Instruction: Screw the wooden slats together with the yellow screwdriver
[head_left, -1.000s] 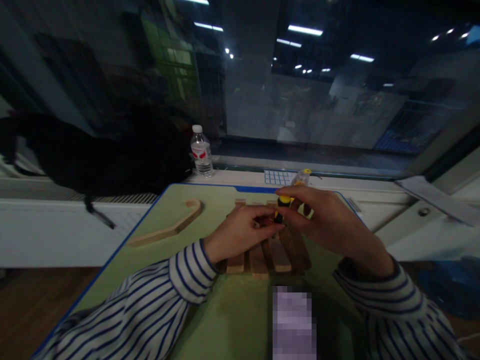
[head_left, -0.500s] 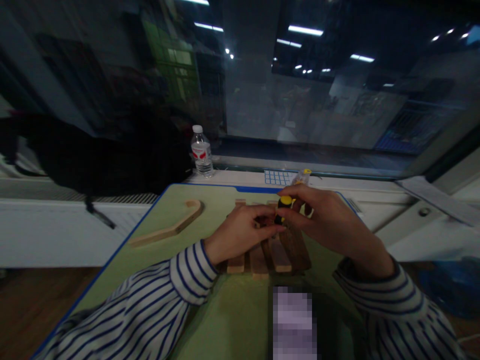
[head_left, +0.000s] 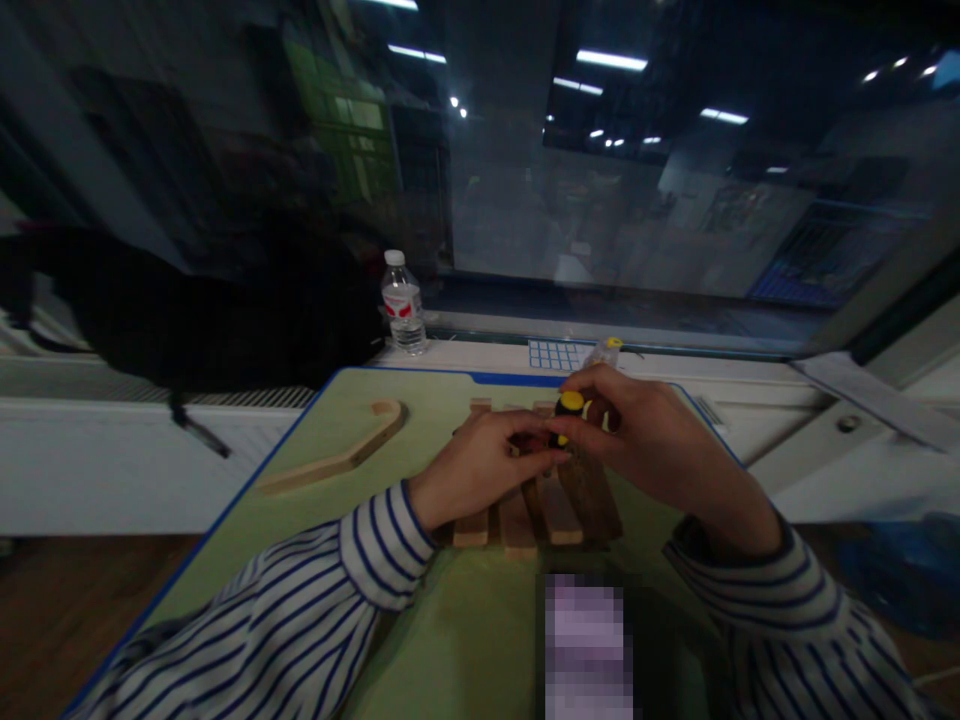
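A short yellow-and-black screwdriver point(head_left: 571, 403) stands upright over the wooden slats point(head_left: 517, 520), its yellow cap on top. My right hand point(head_left: 637, 420) grips its handle between thumb and fingers. From the left, my left hand point(head_left: 487, 460) closes thumb and forefinger around the screwdriver's lower end. The tip is hidden behind those fingers, so I cannot see what it meets. Several parallel slats lie under both hands, with a darker wooden piece point(head_left: 600, 500) at their right side.
On the green table point(head_left: 300, 540) a curved wooden piece point(head_left: 352, 455) lies to the left. A pixelated rectangle point(head_left: 585, 640) covers the near side. Beyond the table, a water bottle point(head_left: 405, 310) stands on the sill beside a black bag point(head_left: 225, 320). Papers point(head_left: 877, 400) lie at right.
The fingers of my right hand have shifted slightly around the screwdriver's handle, and its yellow cap shows a little more. My left hand stays in place.
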